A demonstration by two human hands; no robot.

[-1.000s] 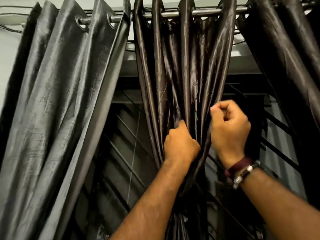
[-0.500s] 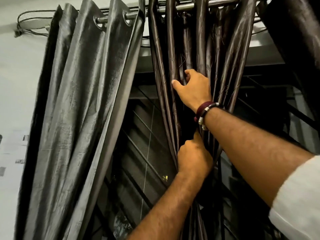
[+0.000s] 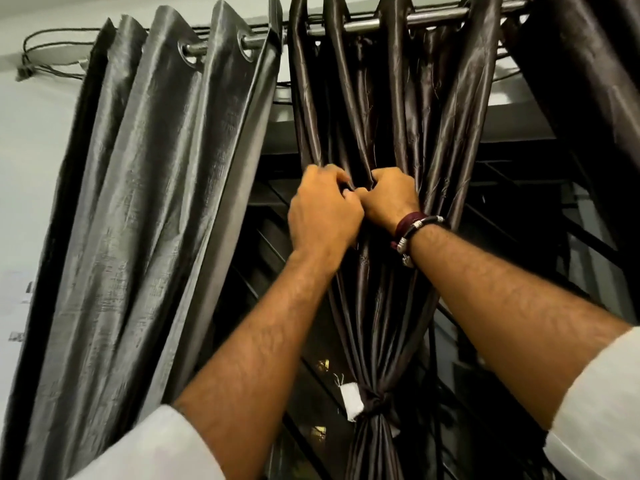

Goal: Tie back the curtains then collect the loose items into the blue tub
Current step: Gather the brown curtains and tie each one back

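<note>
A dark brown satin curtain hangs from a metal rod in the middle of the view. Low down it is gathered into a knot with a white tag beside it. My left hand and my right hand are side by side, both closed on the curtain's folds well above the knot. A bracelet sits on my right wrist. A grey curtain hangs loose to the left. The blue tub and loose items are out of view.
Behind the curtains is a dark window with metal bars. Another dark curtain hangs at the far right. Cables run along the white wall at the upper left.
My left hand has risen to meet my right hand, which dropped a little. Both now grip the folds at the same height. The camera has pulled back, showing the knot below.
</note>
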